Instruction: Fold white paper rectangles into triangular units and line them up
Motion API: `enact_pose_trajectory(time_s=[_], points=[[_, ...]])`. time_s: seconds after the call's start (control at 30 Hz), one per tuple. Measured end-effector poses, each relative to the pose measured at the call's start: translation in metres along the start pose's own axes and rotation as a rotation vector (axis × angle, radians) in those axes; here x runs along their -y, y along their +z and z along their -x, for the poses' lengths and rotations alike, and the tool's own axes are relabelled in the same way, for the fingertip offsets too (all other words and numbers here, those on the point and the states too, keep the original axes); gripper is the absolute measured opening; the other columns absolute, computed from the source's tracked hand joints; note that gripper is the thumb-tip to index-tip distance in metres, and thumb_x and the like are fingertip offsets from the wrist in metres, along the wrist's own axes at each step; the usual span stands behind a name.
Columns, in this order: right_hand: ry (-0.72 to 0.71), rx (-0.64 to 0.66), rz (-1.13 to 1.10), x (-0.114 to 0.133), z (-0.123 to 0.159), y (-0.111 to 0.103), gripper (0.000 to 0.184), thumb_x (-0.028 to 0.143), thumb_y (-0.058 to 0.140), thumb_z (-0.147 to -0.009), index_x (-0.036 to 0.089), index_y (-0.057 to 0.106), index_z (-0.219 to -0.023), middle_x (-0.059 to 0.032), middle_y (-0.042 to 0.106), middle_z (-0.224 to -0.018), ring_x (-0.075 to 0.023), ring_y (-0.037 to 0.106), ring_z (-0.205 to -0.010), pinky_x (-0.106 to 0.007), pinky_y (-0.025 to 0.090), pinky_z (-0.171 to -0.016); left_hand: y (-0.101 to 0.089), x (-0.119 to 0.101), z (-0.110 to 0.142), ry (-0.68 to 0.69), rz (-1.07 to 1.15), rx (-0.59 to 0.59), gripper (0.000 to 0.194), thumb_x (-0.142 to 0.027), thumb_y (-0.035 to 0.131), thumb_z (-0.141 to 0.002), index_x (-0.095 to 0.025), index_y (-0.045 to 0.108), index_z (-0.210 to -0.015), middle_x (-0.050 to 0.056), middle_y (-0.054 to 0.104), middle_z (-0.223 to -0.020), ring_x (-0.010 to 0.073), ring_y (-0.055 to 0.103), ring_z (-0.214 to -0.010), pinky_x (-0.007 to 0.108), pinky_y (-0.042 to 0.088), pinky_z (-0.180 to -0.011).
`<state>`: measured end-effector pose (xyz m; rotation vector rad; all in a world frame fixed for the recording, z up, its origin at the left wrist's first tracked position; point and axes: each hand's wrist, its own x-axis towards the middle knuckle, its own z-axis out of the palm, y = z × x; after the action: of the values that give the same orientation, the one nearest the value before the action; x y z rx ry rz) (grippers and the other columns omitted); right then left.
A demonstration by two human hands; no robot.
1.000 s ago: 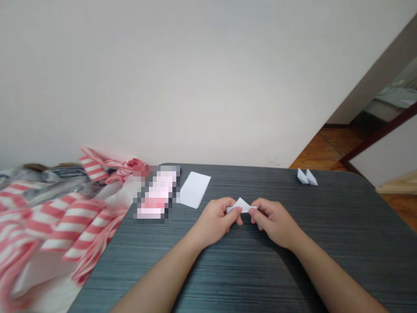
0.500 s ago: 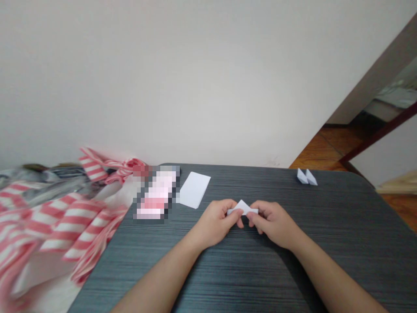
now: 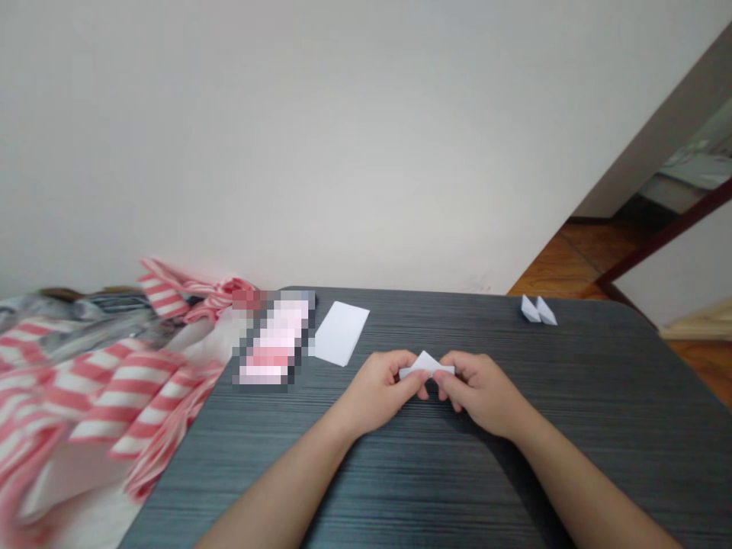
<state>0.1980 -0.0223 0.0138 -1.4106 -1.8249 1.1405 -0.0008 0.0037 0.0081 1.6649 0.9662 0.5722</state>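
Left hand [image 3: 389, 389] and right hand [image 3: 479, 390] are pinching part-folded paper [image 3: 425, 362], two folded pieces [image 3: 530, 311] sitting frame right, sheets [image 3: 341, 334] lying unfolded centre-left.

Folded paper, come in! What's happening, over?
Left hand and right hand: both pinching the folded paper. Peak showing above the thumbs. Nothing seen blocking; white sheets lie apart, leftward.

Cannot fully see the lower side of the folded paper [image 3: 425, 363] behind the fingers [image 3: 410, 386], nor identify the pixelated object [image 3: 275, 339] on the surface [image 3: 412, 488], nor follow the forearms [image 3: 289, 476] past the bottom edge.
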Motion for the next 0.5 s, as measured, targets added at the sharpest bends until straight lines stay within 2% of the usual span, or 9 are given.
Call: enact_pose_trajectory(time_s=[0.3, 0.5], points=[[0.011, -0.002, -0.013, 0.0022, 0.001, 0.0001, 0.023, 0.021, 0.054, -0.09, 0.017, 0.061, -0.07, 0.0041, 0.056, -0.05, -0.0089, 0.052, -0.042, -0.018, 0.038, -0.046, -0.0006, -0.0031, 0.0009, 0.028, 0.037, 0.02, 0.024, -0.029, 0.055, -0.09, -0.014, 0.067, -0.077, -0.001, 0.063, -0.067, 0.0077, 0.044, -0.052, 0.019, 0.031, -0.051], [-0.017, 0.031, -0.023, 0.002, 0.0005, 0.0008, 0.023, 0.022, 0.054, -0.091, 0.017, 0.063, -0.07, 0.0035, 0.057, -0.052, -0.0088, 0.051, -0.043, -0.018, 0.038, -0.046, -0.0008, -0.0044, 0.0009, 0.056, 0.009, 0.012, 0.022, -0.024, 0.056, -0.089, -0.014, 0.067, -0.074, 0.0, 0.067, -0.071, 0.0095, 0.052, -0.06, 0.019, 0.036, -0.057]])
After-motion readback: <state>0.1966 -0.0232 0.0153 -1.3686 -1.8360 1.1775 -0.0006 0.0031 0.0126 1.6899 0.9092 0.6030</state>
